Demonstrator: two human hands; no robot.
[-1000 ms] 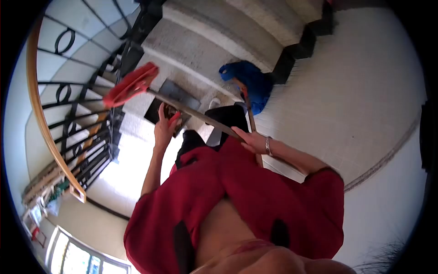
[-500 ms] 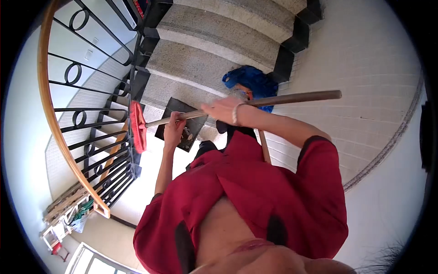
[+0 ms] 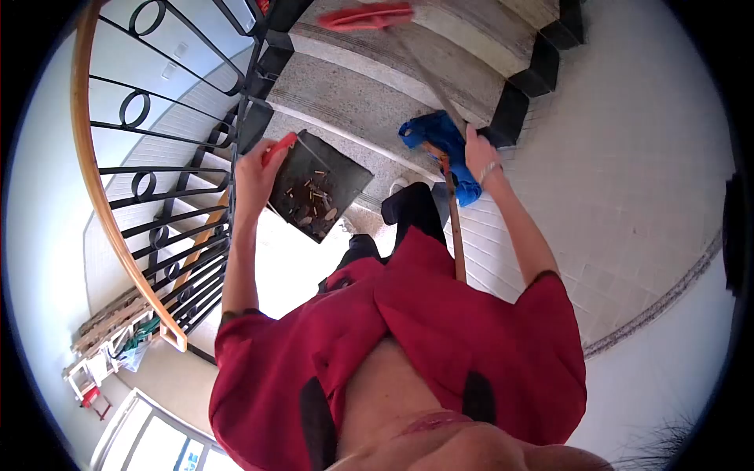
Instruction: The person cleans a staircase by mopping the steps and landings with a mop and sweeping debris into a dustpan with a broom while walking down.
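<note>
My left hand [image 3: 255,179] is closed around the red grip [image 3: 280,147] of a dark dustpan [image 3: 347,174], from which a thin rod slants down. Cigarette butts, leaves and grit [image 3: 312,200] lie in the pan, which sits on the landing in front of my feet. On the other side, my right hand [image 3: 481,157] wraps round a broom's handle [image 3: 428,74]. The red broom head [image 3: 365,16] is at the upper steps, slightly blurred. Just left of my right hand is a blue cloth-like bundle [image 3: 444,141], touching a wooden stick [image 3: 455,224].
Stone steps [image 3: 338,94] with dark edges rise ahead. A black metal railing with a wooden handrail [image 3: 98,188] borders the left, with more steps descending beyond it. A tiled wall [image 3: 620,173] stands to the right. Planks and white frames [image 3: 106,345] are at lower left.
My left hand has left the broom handle and taken hold of the dustpan's red grip. The broom, now in my right hand alone, has swung from the railing up to the steps.
</note>
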